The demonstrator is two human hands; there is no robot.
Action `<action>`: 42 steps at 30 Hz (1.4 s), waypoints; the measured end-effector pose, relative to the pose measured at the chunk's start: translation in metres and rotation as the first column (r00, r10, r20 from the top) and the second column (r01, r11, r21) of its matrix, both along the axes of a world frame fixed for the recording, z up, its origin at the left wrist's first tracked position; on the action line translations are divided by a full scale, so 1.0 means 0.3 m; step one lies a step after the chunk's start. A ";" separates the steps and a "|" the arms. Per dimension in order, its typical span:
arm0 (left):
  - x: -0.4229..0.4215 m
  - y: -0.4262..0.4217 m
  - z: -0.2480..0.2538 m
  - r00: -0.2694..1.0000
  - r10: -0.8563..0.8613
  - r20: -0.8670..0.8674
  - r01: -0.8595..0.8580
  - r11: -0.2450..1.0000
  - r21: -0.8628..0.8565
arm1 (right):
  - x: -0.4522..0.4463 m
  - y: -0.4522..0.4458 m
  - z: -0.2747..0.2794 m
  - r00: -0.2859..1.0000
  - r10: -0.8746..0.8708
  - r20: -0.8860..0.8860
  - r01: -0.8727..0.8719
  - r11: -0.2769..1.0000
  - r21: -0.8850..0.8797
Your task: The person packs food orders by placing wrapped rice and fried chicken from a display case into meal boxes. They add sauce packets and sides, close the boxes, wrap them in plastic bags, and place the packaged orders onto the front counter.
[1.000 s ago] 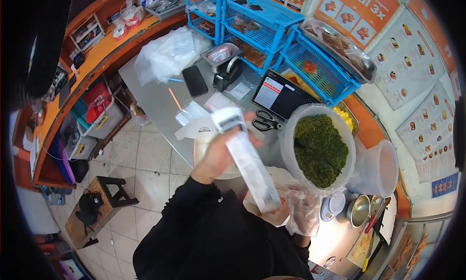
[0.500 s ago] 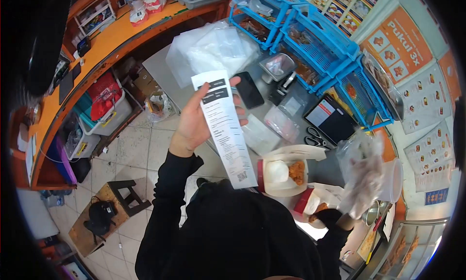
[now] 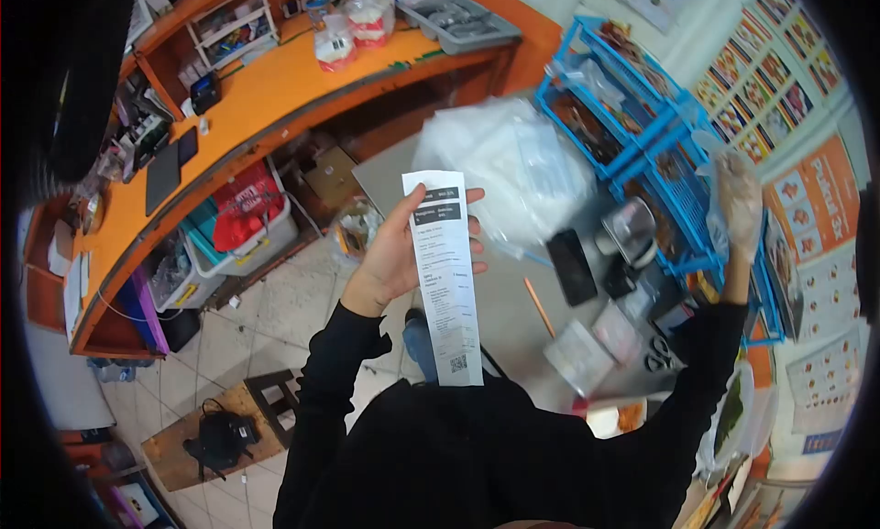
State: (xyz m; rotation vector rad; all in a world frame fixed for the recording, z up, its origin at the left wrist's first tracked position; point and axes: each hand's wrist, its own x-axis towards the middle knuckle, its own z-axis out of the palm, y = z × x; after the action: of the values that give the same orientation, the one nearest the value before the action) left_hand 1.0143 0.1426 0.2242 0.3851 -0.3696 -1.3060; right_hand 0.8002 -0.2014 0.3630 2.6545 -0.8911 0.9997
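My left hand [image 3: 394, 258] is closed on a long printed receipt [image 3: 445, 291], thumb across its front and fingertips showing past its right edge. The receipt hangs in front of my chest, with dark header bars at its top and a square code near the bottom. My right hand [image 3: 736, 199], in a clear plastic glove, is raised at the far right beside the blue plastic rack [image 3: 632, 153]. Translucent plastic shows around its fingers, and I cannot make out whether they grip anything.
On the metal table lie clear plastic bags [image 3: 500, 167], a black phone [image 3: 572, 268], an orange pencil-like stick [image 3: 539, 306], scissors [image 3: 658, 353] and a metal container [image 3: 631, 228]. A food box [image 3: 616, 417] is partly hidden by my right arm. An orange counter [image 3: 284, 75] curves along the left.
My right hand has moved from beside the food boxes up to the blue rack. The view has shifted. My left hand still holds the receipt, now more upright.
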 end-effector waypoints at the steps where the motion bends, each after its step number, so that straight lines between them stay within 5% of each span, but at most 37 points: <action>1: 0.064 -0.016 0.010 1.000 -0.005 0.007 0.005 1.000 0.008 | 0.100 -0.098 -0.023 0.999 -0.016 -0.042 0.012 0.995 -0.095; 4: 0.274 -0.086 0.056 1.000 0.005 0.020 -0.005 1.000 0.015 | 0.441 -0.276 -0.023 0.993 -0.109 -0.044 0.109 0.994 -0.014; 9: 0.575 -0.222 0.086 0.998 0.008 0.060 -0.011 0.999 0.051 | 0.808 -0.714 -0.160 0.884 -0.392 -0.256 0.369 0.920 -0.135; 13: 0.721 -0.239 0.026 0.999 -0.009 -0.053 0.011 0.999 0.031 | 0.878 -0.857 -0.241 0.834 -0.458 -0.308 0.438 0.889 -0.135; 22: 0.891 -0.270 0.010 0.999 0.040 -0.018 -0.038 0.995 0.095 | 0.932 -0.954 -0.293 0.858 -0.472 -0.204 0.463 0.882 -0.090; 29: 0.907 -0.214 0.052 0.999 0.044 -0.013 -0.043 0.997 0.071 | 0.888 -0.772 -0.269 0.962 -0.223 0.156 0.223 0.975 0.018; 34: 0.863 -0.148 0.178 0.997 0.032 0.076 -0.031 0.999 -0.009 | 0.771 -0.524 -0.064 0.930 -0.046 0.366 0.014 0.996 0.089; 42: 0.664 -0.085 0.237 0.972 -0.232 0.044 0.235 0.940 -0.246 | 0.263 0.181 0.218 0.896 -0.128 0.426 -0.002 0.956 0.292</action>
State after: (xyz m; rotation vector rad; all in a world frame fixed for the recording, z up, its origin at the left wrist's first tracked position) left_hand 1.2136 0.1170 0.2954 0.1394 -0.5998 -1.4674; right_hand 0.8790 -0.1470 0.4284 2.6377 -1.2922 1.6092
